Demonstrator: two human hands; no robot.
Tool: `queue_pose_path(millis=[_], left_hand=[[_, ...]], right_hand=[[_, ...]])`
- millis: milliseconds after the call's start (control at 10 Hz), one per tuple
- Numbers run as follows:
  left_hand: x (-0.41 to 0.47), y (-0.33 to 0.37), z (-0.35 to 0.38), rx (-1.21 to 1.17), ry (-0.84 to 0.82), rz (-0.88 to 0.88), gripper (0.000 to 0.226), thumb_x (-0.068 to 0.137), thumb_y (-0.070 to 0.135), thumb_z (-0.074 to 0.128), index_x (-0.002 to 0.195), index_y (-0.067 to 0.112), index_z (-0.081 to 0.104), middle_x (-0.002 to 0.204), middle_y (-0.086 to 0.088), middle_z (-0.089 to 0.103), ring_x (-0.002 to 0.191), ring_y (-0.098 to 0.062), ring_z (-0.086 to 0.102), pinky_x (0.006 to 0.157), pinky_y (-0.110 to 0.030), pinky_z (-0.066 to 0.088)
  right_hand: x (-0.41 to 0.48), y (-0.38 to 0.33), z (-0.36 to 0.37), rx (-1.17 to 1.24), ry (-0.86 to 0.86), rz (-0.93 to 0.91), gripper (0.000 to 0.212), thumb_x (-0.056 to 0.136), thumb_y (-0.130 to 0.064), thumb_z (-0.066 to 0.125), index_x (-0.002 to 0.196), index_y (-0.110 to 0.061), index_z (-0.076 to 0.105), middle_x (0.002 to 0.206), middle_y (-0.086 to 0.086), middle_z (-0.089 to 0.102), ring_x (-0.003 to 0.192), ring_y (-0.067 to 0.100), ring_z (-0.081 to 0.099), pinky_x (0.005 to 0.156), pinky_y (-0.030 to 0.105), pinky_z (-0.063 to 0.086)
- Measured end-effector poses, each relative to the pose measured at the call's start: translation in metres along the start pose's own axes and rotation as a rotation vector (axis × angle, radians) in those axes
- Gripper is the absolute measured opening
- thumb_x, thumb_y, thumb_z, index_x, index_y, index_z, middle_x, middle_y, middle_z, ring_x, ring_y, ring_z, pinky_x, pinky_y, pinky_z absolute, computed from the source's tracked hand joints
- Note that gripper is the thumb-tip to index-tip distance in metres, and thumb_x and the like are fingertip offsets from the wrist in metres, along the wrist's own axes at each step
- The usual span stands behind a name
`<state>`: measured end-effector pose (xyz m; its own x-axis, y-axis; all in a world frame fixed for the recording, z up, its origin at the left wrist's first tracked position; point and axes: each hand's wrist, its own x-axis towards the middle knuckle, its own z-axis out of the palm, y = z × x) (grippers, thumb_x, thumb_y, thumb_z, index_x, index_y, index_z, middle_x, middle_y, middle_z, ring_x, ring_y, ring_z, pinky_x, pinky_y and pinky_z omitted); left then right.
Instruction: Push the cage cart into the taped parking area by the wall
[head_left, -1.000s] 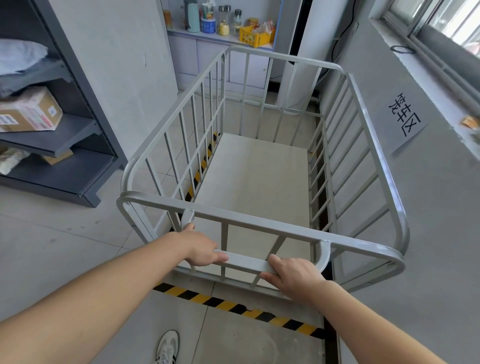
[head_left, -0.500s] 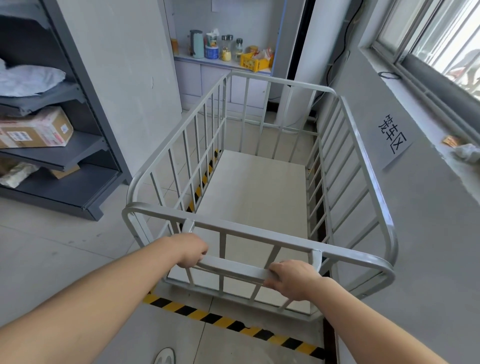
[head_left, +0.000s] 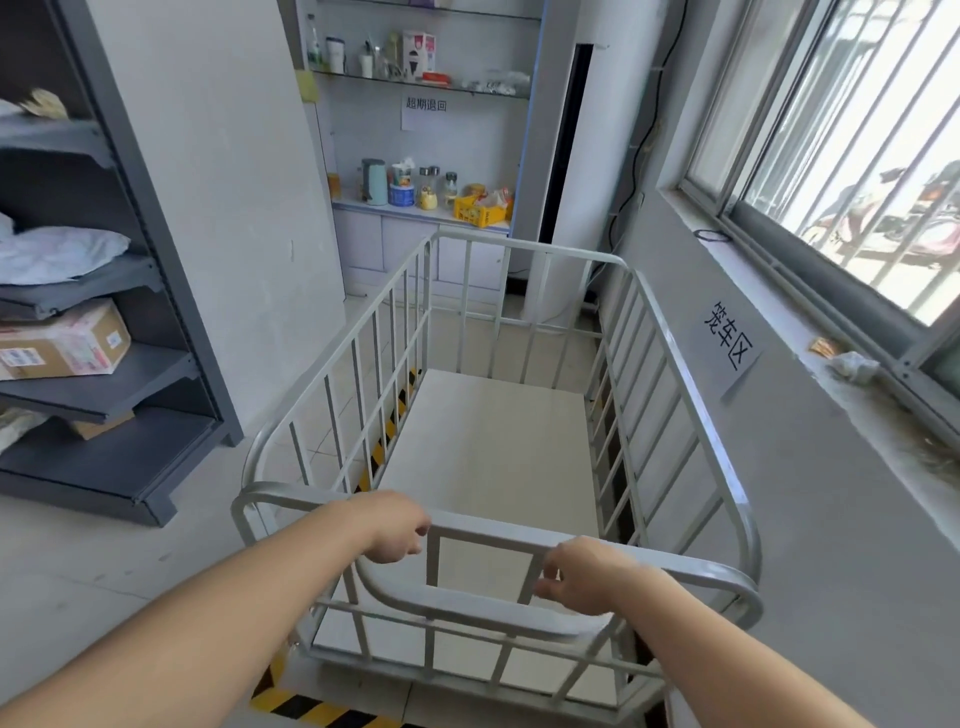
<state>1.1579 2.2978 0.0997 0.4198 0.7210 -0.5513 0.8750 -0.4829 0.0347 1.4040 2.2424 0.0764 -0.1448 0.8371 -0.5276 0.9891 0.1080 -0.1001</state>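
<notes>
Blur is obscuring whether the left hand (head_left: 392, 527) and right hand (head_left: 582, 574) are gripping; beneath them the cage cart (head_left: 498, 441) is hiding its wheels.

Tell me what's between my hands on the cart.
Head view: a bare stretch of the cart's top rail, with upright bars below it, runs between the left hand and right hand.

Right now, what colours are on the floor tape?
Yellow and black stripes on the tape, clearest in the head view.
</notes>
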Motion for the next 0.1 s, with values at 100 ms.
queue_pose_path(millis=[100], left_hand=[[-0.0005, -0.0023, -0.0123, -0.044, 0.07, 0.009, 0.041, 0.097, 0.037, 0.047, 0.134, 0.022, 0.048, 0.126, -0.005, 0.057, 0.113, -0.024, 0.054, 0.096, -0.041, 0.046]], right_hand=[[-0.0048, -0.005, -0.0163, 0.002, 0.044, 0.006, 0.039, 0.09, -0.049, 0.048, 0.11, -0.019, 0.062, 0.108, 0.004, 0.064, 0.096, 0.024, 0.058, 0.08, 0.034, 0.048]])
